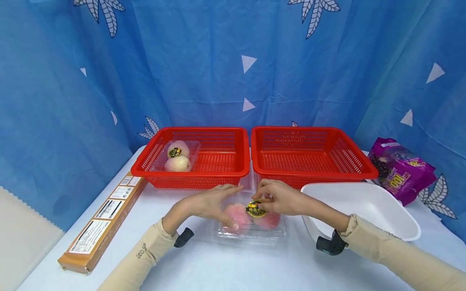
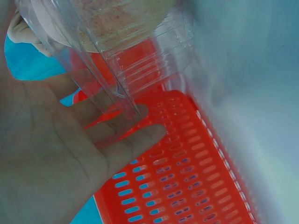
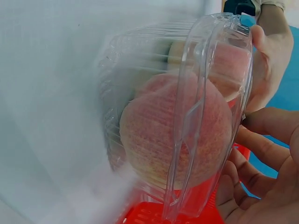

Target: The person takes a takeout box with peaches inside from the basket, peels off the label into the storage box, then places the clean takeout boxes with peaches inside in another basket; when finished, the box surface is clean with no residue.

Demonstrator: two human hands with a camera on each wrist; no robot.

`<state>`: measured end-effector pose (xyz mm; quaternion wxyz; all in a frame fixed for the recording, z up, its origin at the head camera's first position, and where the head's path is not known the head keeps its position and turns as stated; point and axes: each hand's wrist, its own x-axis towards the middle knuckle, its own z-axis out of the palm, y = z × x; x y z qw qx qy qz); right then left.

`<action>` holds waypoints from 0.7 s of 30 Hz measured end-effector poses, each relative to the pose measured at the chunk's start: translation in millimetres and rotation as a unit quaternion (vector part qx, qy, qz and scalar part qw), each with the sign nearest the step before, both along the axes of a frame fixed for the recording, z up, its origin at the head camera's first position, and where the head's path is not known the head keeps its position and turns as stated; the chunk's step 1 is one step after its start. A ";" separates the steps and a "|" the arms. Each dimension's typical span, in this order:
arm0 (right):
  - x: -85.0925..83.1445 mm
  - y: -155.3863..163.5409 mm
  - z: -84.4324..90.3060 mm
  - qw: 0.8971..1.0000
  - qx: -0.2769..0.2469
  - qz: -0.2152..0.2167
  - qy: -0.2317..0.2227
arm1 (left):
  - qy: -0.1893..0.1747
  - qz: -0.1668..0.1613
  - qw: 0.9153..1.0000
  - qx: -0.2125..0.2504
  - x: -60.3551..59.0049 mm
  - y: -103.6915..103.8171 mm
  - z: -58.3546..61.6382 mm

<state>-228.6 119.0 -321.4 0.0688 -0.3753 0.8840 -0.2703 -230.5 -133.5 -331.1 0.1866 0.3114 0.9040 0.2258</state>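
In the head view a clear plastic clamshell box (image 1: pixel 251 234) stands in front of me on the white table, with two pink peaches (image 3: pixel 175 128) inside. A black and gold label sticker (image 1: pixel 252 209) lies against its lid. My right hand (image 1: pixel 280 197) pinches this sticker between thumb and forefinger, its other fingers bent close over the lid. My left hand (image 1: pixel 212 204) spreads at the box's left side, thumb near the front edge and fingers toward the back. The left wrist view shows its fingers (image 2: pixel 133 144) extended beside the clear plastic wall.
Behind the box stand two red baskets; the left basket (image 1: pixel 196 174) contains a labelled peach box (image 1: pixel 194 151). The right basket (image 1: pixel 313 176) adjoins a white tub (image 1: pixel 364 210) and a purple bag (image 1: pixel 404 173). A long brown carton (image 1: pixel 105 218) lies at left.
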 end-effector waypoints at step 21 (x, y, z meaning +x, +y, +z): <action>0.5 -7.1 0.6 1.000 0.000 -0.009 0.008 | 0.017 0.003 1.000 -0.012 0.5 1.9 -0.4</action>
